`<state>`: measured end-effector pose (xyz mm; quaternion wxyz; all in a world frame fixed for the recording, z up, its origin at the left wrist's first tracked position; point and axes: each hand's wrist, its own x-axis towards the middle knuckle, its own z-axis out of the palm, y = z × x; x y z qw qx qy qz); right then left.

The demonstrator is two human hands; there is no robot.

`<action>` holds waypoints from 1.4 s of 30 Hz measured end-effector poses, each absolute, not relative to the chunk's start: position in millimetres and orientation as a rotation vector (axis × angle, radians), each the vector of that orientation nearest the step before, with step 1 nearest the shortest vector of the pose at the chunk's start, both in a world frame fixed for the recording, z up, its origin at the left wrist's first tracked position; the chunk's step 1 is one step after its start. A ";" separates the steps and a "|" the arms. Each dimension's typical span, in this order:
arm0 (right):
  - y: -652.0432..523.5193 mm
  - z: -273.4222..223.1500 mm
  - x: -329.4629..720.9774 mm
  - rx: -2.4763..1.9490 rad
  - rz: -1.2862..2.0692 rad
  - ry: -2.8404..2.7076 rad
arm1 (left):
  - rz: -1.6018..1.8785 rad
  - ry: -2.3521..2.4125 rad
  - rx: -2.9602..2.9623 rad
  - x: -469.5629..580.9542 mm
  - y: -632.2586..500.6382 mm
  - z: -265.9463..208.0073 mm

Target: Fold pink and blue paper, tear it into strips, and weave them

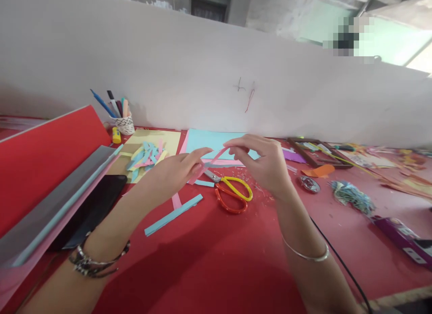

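Note:
Between my hands runs a pink paper strip (220, 155), held above the red table. My left hand (180, 167) pinches its lower end, and my right hand (261, 158) pinches its upper end with the fingertips. Just below them lie scissors (232, 194) with one yellow and one red handle loop; their blades are partly hidden behind paper. Blue paper strips (173, 215) rest on the table in front of my left hand, with a pink strip (176, 200) touching them. Behind my hands is a light blue paper sheet (216, 142).
Folded blue and pink strips (146, 157) are heaped on yellow paper (168, 140) at the left. A black phone (96, 210), a red folder (57, 156) and a pen cup (124, 124) stand or lie nearby. Toward the right are a thread bundle (353, 196) and a purple power strip (401, 237).

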<state>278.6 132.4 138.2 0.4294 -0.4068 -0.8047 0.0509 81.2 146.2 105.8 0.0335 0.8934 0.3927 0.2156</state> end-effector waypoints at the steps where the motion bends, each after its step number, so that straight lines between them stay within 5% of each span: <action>1: 133.3 137.4 278.7 -1.017 0.126 -2.016 | 0.657 1.221 2.762 81.1 146.5 105.1; 42: 139.8 125.6 261.8 -1.047 0.254 -2.275 | 0.730 1.274 2.660 84.6 142.7 110.9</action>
